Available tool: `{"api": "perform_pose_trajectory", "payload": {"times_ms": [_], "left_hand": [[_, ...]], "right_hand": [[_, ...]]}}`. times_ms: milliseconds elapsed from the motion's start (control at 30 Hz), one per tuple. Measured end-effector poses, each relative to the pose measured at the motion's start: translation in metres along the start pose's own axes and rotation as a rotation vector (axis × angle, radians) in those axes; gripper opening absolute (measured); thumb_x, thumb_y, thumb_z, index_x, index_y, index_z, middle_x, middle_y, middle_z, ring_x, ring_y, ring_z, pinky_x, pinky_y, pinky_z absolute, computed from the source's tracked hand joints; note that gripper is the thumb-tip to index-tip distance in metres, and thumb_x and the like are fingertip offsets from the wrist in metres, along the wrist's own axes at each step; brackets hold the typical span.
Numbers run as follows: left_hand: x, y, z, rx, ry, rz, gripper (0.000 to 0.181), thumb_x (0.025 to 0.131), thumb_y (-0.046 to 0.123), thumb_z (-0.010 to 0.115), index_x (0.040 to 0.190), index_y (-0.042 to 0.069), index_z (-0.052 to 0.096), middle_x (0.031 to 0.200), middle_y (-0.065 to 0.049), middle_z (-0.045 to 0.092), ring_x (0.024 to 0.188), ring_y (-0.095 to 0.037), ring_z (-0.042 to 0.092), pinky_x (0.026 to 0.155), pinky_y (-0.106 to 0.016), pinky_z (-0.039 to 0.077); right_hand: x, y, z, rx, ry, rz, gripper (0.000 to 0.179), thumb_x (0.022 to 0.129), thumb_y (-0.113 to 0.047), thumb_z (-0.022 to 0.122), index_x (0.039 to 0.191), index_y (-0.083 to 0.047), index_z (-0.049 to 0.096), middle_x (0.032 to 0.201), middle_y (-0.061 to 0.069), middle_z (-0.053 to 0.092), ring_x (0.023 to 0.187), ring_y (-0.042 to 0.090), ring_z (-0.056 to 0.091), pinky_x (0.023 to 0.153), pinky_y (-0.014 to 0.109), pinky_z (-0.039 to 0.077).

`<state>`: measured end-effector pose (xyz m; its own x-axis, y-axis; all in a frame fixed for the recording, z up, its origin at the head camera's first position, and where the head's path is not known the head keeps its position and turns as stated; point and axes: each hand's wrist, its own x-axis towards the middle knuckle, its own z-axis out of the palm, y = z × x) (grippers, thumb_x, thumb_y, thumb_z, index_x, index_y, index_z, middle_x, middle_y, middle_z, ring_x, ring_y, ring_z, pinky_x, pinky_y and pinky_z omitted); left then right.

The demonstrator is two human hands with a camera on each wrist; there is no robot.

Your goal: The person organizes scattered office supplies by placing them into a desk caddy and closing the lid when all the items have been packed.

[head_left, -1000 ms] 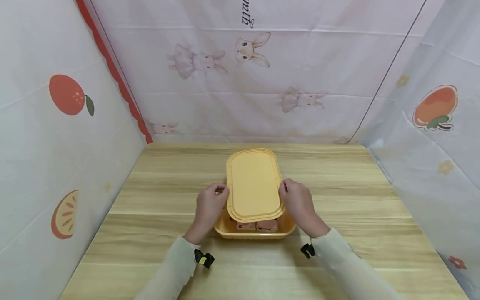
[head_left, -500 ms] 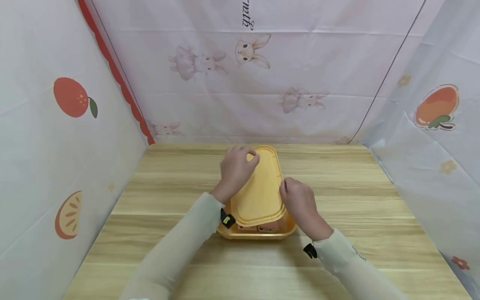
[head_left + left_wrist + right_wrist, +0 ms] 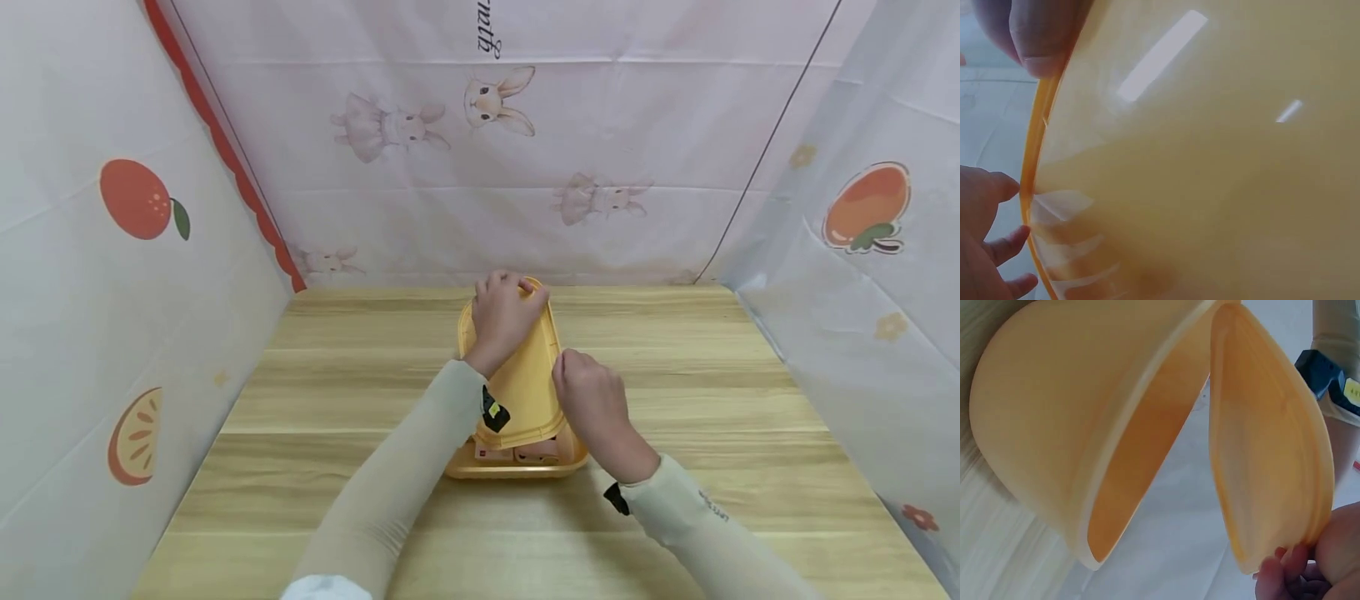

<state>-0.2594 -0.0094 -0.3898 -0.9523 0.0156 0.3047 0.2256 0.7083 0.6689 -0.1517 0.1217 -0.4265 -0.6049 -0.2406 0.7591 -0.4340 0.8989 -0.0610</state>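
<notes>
A yellow plastic lid (image 3: 528, 392) is tilted above a matching yellow box (image 3: 517, 472) in the head view. My left hand (image 3: 504, 315) reaches across the lid and holds its far edge. My right hand (image 3: 596, 400) grips the lid's right edge, fingers curled; in the right wrist view its fingers pinch the rim beside the box's open mouth. Inside the box, a small pale-pink item (image 3: 491, 455) and a pink item with dark marks (image 3: 542, 452) peek out below the lid. The rest of the contents is hidden. Glossy lid surface fills most of the left wrist view.
The box stands on a light wood-grain table (image 3: 697, 400). Behind the table hangs a pink cloth (image 3: 600, 125) printed with rabbits. Pale cloths with fruit prints stand along the left and right sides.
My left hand has left the lid's left edge and moved across to its far edge. My right hand keeps its grip on the right edge. The lid stays tilted above the box.
</notes>
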Motion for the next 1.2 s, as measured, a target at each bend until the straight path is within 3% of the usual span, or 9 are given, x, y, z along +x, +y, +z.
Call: {"api": "perform_pose_trajectory", "payload": {"times_ms": [200,533,967,1200], "left_hand": [[0.005,0.005,0.007,-0.008,0.059,-0.019,0.028,0.094,0.051,0.056,0.088,0.024,0.059,0.122,0.002,0.053,0.111,-0.022,0.043,0.094,-0.044,0.040],[0.005,0.007,0.007,-0.083,0.081,-0.018,0.025,0.096,0.039,0.056,0.081,0.020,0.062,0.141,0.000,0.050,0.125,-0.023,0.042,0.097,-0.048,0.042],[0.004,0.012,-0.005,-0.126,0.184,-0.004,0.023,0.093,0.030,0.057,0.074,0.018,0.061,0.142,0.006,0.051,0.124,-0.020,0.045,0.085,-0.053,0.046],[0.001,0.016,-0.017,-0.175,0.244,0.033,0.024,0.093,0.027,0.057,0.072,0.015,0.059,0.142,0.001,0.053,0.128,-0.021,0.045,0.084,-0.052,0.044]], "right_hand": [[0.000,-0.003,0.002,-0.049,0.039,-0.033,0.035,0.089,0.004,0.063,0.061,-0.006,0.043,0.049,-0.001,0.034,0.043,0.007,0.020,0.036,0.021,0.019],[-0.003,-0.010,0.004,-0.062,0.034,-0.026,0.033,0.092,0.001,0.061,0.064,-0.005,0.045,0.051,-0.002,0.035,0.042,0.007,0.024,0.033,0.023,0.023],[-0.001,-0.011,0.001,0.016,0.036,-0.015,0.019,0.093,-0.003,0.064,0.075,0.000,0.059,0.053,0.000,0.045,0.042,0.007,0.029,0.035,0.022,0.026],[0.002,-0.013,-0.003,0.039,0.080,-0.031,0.014,0.092,-0.004,0.067,0.080,0.001,0.062,0.055,0.001,0.049,0.043,0.006,0.028,0.037,0.019,0.023]]}}
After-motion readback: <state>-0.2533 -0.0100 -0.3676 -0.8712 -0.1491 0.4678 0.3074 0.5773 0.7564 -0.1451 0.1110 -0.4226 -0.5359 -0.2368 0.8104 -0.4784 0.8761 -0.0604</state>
